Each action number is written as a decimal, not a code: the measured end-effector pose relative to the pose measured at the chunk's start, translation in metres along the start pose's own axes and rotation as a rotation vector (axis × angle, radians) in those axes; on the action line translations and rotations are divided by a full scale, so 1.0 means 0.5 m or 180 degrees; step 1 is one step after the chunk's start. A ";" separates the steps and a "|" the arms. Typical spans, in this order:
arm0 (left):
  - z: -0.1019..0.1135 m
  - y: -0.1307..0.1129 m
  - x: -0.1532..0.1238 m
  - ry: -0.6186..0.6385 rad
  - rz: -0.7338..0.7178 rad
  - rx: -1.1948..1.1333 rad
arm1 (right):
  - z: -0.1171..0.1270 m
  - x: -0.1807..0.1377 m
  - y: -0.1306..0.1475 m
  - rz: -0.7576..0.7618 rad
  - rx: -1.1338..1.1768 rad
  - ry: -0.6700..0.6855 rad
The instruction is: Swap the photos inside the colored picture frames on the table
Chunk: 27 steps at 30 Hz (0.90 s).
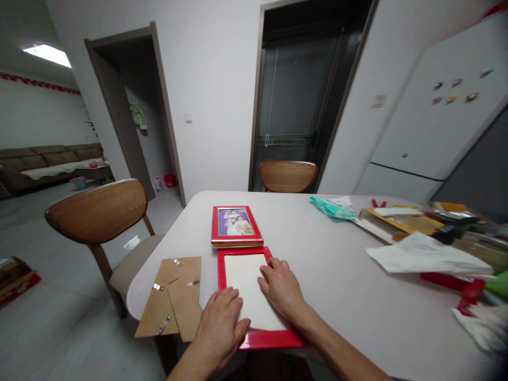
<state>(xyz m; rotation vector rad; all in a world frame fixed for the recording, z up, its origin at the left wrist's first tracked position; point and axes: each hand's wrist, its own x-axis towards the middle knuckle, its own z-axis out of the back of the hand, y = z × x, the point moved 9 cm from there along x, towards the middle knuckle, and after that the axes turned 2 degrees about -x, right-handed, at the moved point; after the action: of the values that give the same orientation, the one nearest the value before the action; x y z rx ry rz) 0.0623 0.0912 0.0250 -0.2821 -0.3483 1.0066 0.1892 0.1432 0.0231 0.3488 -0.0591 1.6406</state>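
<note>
A red picture frame lies face down near the table's front edge, with a white sheet set inside it. My left hand rests flat on the sheet's lower left corner, fingers stretched out. My right hand presses on the sheet's right side, fingers flat and slightly spread. Just beyond it lies a small stack of red frames with a photo showing in the top one. Two brown backing boards with metal clips lie to the left of my left hand.
The white table carries papers, a teal bag, an envelope and clutter along its right side. One wooden chair stands at the left, another at the far end. A fridge stands at the right.
</note>
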 end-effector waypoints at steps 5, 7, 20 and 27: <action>-0.006 0.003 -0.011 -0.0095 -0.0104 -0.0157 | 0.005 -0.036 0.039 0.0491 0.0263 0.0191; -0.005 0.002 -0.012 -0.0098 -0.0103 -0.0180 | 0.003 -0.047 0.051 0.0628 0.0260 0.0256; 0.108 0.319 -0.196 -0.0910 0.0884 0.0642 | 0.036 -0.061 0.230 0.1136 0.1343 0.0300; 0.123 0.335 -0.200 -0.1313 0.0924 0.0721 | -0.048 -0.035 0.376 0.1015 0.1192 0.0534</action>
<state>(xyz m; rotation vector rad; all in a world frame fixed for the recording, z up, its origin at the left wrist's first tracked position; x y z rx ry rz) -0.1410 0.0944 0.0009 0.0881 -0.5719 1.3815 0.0013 0.1124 0.0276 0.5035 0.3388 1.9935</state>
